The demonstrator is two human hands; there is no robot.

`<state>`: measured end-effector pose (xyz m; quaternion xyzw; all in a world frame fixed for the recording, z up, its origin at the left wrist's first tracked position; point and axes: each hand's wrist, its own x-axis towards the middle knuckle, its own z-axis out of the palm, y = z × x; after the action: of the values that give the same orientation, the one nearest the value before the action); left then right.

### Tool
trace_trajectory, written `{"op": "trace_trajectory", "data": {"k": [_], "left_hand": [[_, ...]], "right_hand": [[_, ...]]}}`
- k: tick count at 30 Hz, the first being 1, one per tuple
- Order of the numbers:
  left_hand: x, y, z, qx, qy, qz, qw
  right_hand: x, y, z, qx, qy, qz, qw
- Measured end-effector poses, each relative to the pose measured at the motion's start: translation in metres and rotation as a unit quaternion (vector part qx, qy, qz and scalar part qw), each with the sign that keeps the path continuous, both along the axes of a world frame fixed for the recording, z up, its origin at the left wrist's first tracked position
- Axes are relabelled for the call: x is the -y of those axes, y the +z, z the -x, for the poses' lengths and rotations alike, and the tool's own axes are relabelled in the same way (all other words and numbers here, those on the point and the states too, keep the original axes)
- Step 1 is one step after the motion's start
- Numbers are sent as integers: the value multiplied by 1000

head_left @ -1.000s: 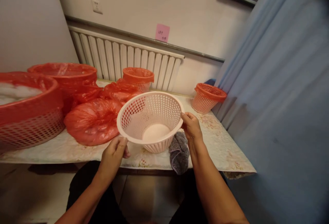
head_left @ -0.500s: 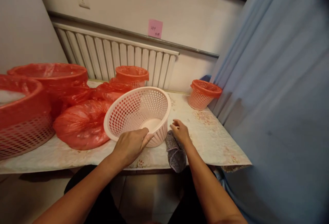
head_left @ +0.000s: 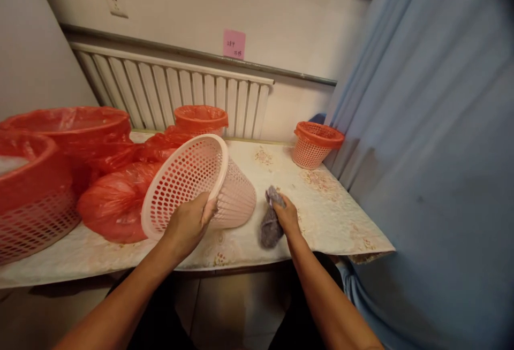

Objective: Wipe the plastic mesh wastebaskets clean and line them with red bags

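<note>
A pale pink perforated plastic basket (head_left: 236, 192) lies tipped on its side, its mouth facing left, on the flowered tablecloth (head_left: 241, 251). My left hand (head_left: 188, 221) is closed on the near part of its rim. To the right of the basket's base, my right hand (head_left: 287, 215) grips a grey cleaning cloth (head_left: 271, 227), bunched at the top and hanging down close to the table. A red plastic bag (head_left: 120, 203) sits just left of the basket's mouth, partly hidden by it.
Large baskets lined with red bags, one nearer (head_left: 32, 195) and one behind it (head_left: 72, 125), crowd the left side. Smaller lined baskets stand at the back (head_left: 201, 117) and far right (head_left: 315, 146). A blue curtain (head_left: 421, 179) borders the right; a radiator (head_left: 172, 88) runs behind.
The basket has tipped further over, its mouth turning left and its base swinging right. My right hand has taken hold of the grey cloth and lifted it slightly.
</note>
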<state>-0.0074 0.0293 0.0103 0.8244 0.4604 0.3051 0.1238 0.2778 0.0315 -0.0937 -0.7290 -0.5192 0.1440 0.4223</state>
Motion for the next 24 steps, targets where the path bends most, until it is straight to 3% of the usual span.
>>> {"op": "trace_trajectory", "data": {"k": [2, 4, 6, 8, 11, 15, 17, 20, 22, 24], "left_hand": [[1, 0, -5, 31, 7, 2, 999], [2, 1, -11, 47, 12, 4, 999], [2, 2, -14, 45, 25, -4, 999], [0, 3, -13, 36, 38, -17, 998], [-6, 4, -3, 50, 44, -2, 998], [-12, 1, 11, 82, 37, 29, 996], [-13, -1, 14, 80, 33, 21, 996], [-12, -4, 12, 82, 3, 26, 996], [-10, -5, 9, 72, -27, 33, 997], [-7, -7, 5, 47, -52, 38, 997]], "right_hand": [[4, 46, 26, -78, 11, -148, 986], [12, 85, 60, -68, 77, -258, 961], [15, 103, 93, -2, 166, -313, 935], [10, 94, 115, 76, 221, -321, 918], [-10, 41, 114, 119, 204, -284, 929], [-30, -42, 72, -23, 16, -116, 993], [-31, -63, 53, -59, -30, -73, 995], [-25, -51, 47, -85, -74, -64, 992], [-20, -18, 60, -99, -91, -92, 987], [-12, 25, 82, -115, -59, -201, 971]]}}
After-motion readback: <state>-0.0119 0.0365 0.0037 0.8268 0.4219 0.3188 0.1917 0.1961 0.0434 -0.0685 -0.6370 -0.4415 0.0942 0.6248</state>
